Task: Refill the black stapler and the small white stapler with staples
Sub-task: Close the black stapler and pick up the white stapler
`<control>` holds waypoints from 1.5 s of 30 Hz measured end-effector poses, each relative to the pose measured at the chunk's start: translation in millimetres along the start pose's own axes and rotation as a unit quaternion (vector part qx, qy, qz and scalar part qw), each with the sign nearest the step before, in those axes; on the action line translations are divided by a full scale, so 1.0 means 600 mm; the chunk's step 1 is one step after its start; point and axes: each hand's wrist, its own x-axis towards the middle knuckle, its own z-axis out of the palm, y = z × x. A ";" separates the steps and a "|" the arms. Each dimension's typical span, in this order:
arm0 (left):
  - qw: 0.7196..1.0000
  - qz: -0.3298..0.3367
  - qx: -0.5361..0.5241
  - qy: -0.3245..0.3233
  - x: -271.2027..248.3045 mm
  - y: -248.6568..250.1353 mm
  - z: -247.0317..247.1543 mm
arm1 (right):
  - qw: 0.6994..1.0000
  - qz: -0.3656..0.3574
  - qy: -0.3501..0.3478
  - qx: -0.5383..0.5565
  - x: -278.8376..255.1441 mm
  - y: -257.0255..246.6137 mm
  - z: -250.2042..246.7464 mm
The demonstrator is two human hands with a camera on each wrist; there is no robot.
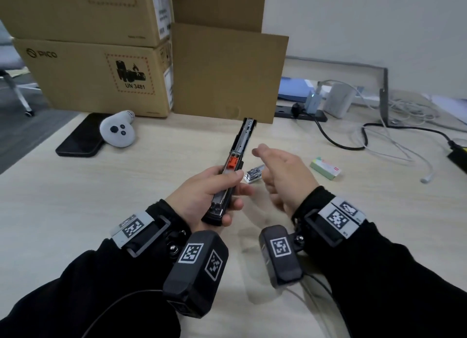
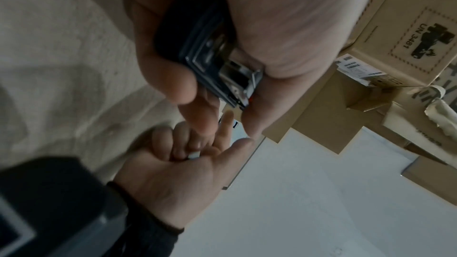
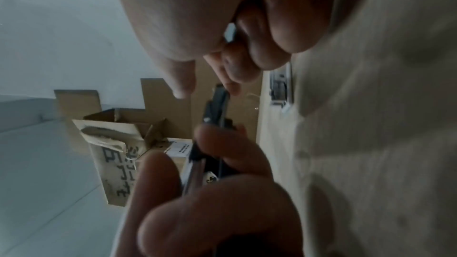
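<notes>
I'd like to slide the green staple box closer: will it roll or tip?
The staple box lies flat on the table, so it probably slides rather than rolls. It looks like small cardboard, likely light and easily dented.

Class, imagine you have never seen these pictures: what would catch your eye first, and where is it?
First, the black stapler, opened out long at the centre of the desk, its near end gripped by the left hand. Its orange pusher stands out in the metal channel. Just right of it hovers the right hand, pinching a small silvery piece.
</notes>
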 end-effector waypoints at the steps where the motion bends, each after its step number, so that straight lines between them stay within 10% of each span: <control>1: 1.000 -0.003 0.004 -0.011 0.000 -0.001 -0.001 | 0.999 0.014 -0.008 0.042 0.002 0.001 0.011; 7: 0.995 -0.042 -0.036 -0.089 -0.003 -0.004 -0.006 | 0.941 0.096 -0.004 0.323 0.013 -0.011 0.020; 12: 0.980 -0.109 -0.047 -0.162 -0.006 -0.005 -0.001 | 0.927 0.012 -0.023 0.373 0.004 -0.017 0.018; 16: 0.975 -0.145 -0.070 -0.156 -0.006 -0.003 -0.002 | 0.973 -0.167 -0.047 0.155 0.003 -0.016 -0.006; 21: 0.983 -0.133 -0.064 -0.106 0.003 -0.006 -0.006 | 0.900 -0.367 -0.131 -0.195 -0.003 -0.035 -0.026; 31: 0.993 -0.080 -0.037 -0.076 -0.002 -0.002 0.000 | 0.924 -0.275 -0.204 -0.167 -0.011 -0.028 -0.023; 39: 0.993 -0.011 -0.084 0.088 0.016 0.013 -0.017 | 0.984 -0.140 0.103 0.030 0.030 0.005 -0.065; 45: 0.949 0.149 0.169 0.222 0.020 0.012 -0.026 | 0.981 -0.077 0.114 -0.133 0.054 0.029 -0.095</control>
